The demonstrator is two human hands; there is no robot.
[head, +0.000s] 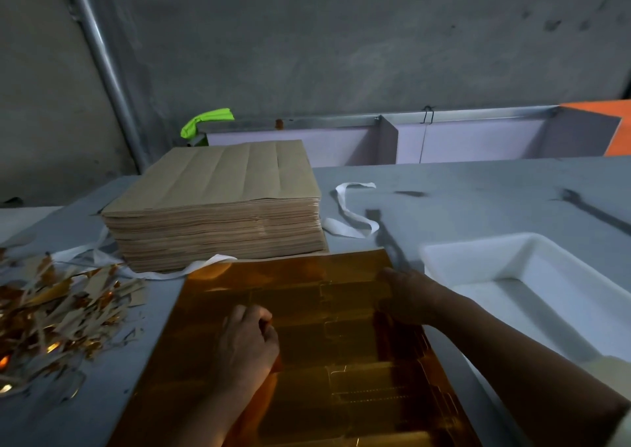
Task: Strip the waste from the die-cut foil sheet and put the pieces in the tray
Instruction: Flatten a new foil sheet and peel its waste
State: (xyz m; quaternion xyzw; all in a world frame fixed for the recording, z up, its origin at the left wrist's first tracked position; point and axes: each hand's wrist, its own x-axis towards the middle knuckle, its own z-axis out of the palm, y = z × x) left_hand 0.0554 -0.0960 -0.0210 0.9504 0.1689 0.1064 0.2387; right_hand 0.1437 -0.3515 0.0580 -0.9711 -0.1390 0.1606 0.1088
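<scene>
- Gold foil caught, by the look of it, in the left hand [249, 340]: fingers curled tight, thumb against forefinger, knuckles down on the foil sheet [307, 276] left of its middle, with a small orange fold raised at the heel of that hand.
- Right hand [409, 296] laid on the sheet's right edge, dark and blurred. Impossible to tell whether pinching the margin or only pressing it flat.
- Best to keep that right hand as the anchor, pressed down close to the cut line.
- Better to draw the scrap low and slow along the table [478, 187], not upward, to avoid tearing or creasing the cut pieces.
- Worth starting at the margin and working inward. Probably little stripped so far, judging by the unbroken outlines.
- As for the sheet: mirror-bright amber gold, thin, flat on the grey table, near and centre. Rows of long rectangular outlines faintly cut into it, clearest toward the near right.
- White tray [478, 258] just right of the sheet, no gold showing in it; a short carry for each freed piece.
- Heap of gold and brown scraps [51, 313] well off to the left, a sensible place to drop the waste.
- Tall stack [218, 204] of brown sheets just beyond the far edge, a loose white strap [355, 214] beside it.
</scene>
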